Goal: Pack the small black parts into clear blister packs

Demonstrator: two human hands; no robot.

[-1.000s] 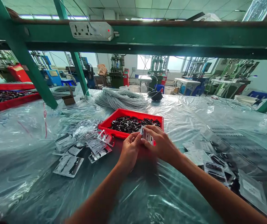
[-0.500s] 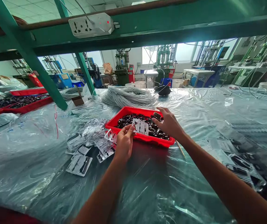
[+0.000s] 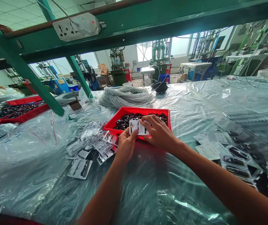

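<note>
My left hand [image 3: 126, 145] pinches the left lower edge of a small flat white packet [image 3: 134, 125] with black shapes on it, held over the front of a red tray [image 3: 169, 117]. Bent over the packet's right side, my right hand [image 3: 158, 131] touches it with closed fingers; whether a small part is between them is hidden. Many small glossy black parts [image 3: 124, 122] fill the tray. Left of it lies a loose heap of similar clear and white packets [image 3: 80, 168], some with dark strips.
More packets [image 3: 235, 165] and dark parts lie at the right. Behind the tray is a coil of grey cable [image 3: 126, 97]. A green frame [image 3: 31, 75] with a power strip [image 3: 76, 27] crosses above. Red trays [image 3: 31, 117] stand far left. Clear plastic sheeting [image 3: 201, 109] covers the table.
My right hand has come from above the tray's right side down and left onto the packet. My left hand still holds the packet. The view has shifted slightly.
</note>
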